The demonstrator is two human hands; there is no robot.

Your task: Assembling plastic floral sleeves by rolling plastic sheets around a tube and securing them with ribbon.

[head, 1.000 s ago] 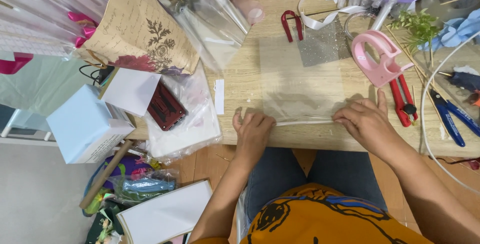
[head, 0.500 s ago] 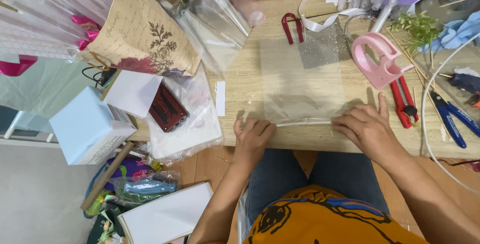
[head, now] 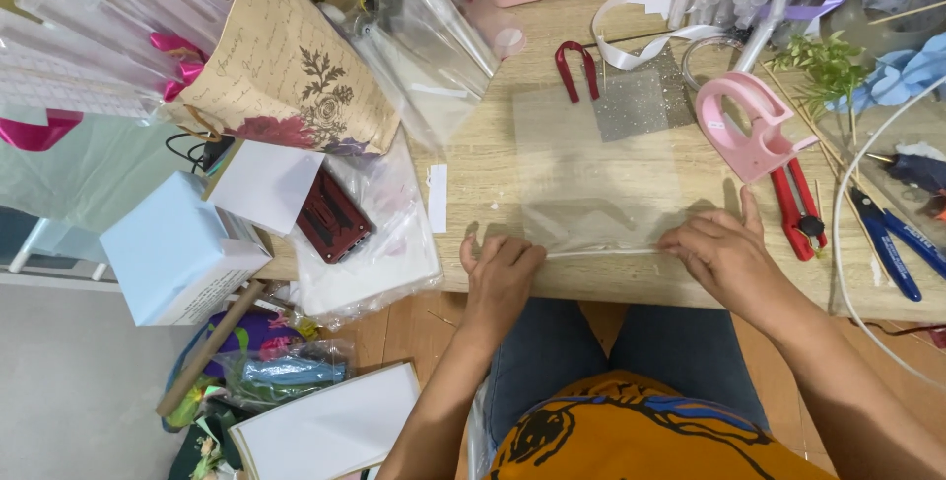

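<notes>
glossy clear plastic sheet (head: 601, 179) on matt pale wood-grain table (head: 473, 125)

both arms come in bare, no sleeves down to the wrists. left hand (head: 500, 273) bare, no rings or watch showing; right hand (head: 721, 255) the same, ungloved. below, an orange top with dark swirling line print and a streak of blue, over blue denim on the legs.
</notes>
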